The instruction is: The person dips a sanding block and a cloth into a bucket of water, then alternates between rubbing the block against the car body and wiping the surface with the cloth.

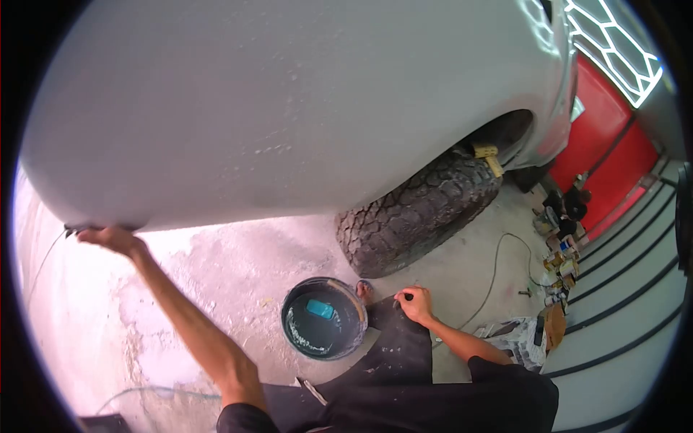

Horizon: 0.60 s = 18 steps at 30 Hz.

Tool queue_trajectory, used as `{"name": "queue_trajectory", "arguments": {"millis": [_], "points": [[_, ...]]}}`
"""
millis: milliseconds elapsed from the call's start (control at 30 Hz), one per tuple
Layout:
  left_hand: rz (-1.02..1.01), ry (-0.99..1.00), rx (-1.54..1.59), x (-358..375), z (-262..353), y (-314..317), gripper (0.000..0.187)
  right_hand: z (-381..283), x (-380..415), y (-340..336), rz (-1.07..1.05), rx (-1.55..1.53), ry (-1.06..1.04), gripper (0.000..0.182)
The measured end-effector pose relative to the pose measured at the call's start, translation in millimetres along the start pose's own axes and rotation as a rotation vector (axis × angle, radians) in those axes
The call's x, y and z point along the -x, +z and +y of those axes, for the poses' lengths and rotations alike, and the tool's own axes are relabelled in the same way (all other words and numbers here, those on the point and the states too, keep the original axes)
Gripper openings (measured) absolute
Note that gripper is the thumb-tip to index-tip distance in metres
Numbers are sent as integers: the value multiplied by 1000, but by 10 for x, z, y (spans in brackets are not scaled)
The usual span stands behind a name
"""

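Note:
My left hand (pixel 112 238) reaches up to the lower edge of a grey car body panel (pixel 289 108) and presses something dark against it; what it holds is mostly hidden. On my knee in dark trousers lies my right hand (pixel 415 302), fingers curled around a small dark item. A dark bucket (pixel 324 317) of water with a blue block floating in it stands on the floor between my arms. The car's knobbly tyre (pixel 415 213) is just behind the bucket.
Concrete floor (pixel 216 274) is wet and pale. A thin cable (pixel 494 267) snakes across the floor to the right. Cans and clutter (pixel 559 267) and crumpled newspaper (pixel 516 339) lie at the right, beside a red door (pixel 606 144).

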<state>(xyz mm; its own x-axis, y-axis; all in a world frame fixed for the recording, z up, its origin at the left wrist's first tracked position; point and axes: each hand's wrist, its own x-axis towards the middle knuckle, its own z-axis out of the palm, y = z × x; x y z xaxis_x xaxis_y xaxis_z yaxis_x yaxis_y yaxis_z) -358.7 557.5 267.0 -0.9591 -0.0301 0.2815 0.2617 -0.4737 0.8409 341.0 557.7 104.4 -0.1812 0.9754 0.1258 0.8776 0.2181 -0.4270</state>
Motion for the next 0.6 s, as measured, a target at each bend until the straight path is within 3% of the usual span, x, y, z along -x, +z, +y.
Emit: {"name": "queue_trajectory", "arguments": {"millis": [33, 67, 133, 200, 300, 367, 467, 533, 567, 600], "points": [[34, 460, -373, 217, -618, 38, 77, -56, -30, 14, -46, 63, 33, 24], [271, 901, -758, 432, -1230, 68, 81, -177, -89, 38, -97, 128, 51, 23], [78, 511, -341, 1790, -462, 642, 91, -375, -243, 181, -120, 169, -15, 21], [-39, 451, -266, 2360, -427, 733, 102, -463, -282, 241, -139, 176, -58, 20], [81, 335, -171, 1183, 128, 487, 106, -349, -151, 85, -90, 86, -58, 19], [105, 247, -194, 466, 216, 195, 103, -80, -35, -14, -100, -53, 47, 18], [133, 168, -115, 481, 249, 259, 103, -143, -6, -33, -100, 117, 100, 18], [130, 386, -299, 1305, 144, 635, 106, -326, -107, 22, -109, 178, 50, 18], [20, 576, -381, 1869, 43, 817, 105, -443, -154, 73, -106, 203, 23, 17], [-27, 607, -424, 2037, -54, 801, 105, -510, -127, 108, -89, 192, -14, 18]]}}
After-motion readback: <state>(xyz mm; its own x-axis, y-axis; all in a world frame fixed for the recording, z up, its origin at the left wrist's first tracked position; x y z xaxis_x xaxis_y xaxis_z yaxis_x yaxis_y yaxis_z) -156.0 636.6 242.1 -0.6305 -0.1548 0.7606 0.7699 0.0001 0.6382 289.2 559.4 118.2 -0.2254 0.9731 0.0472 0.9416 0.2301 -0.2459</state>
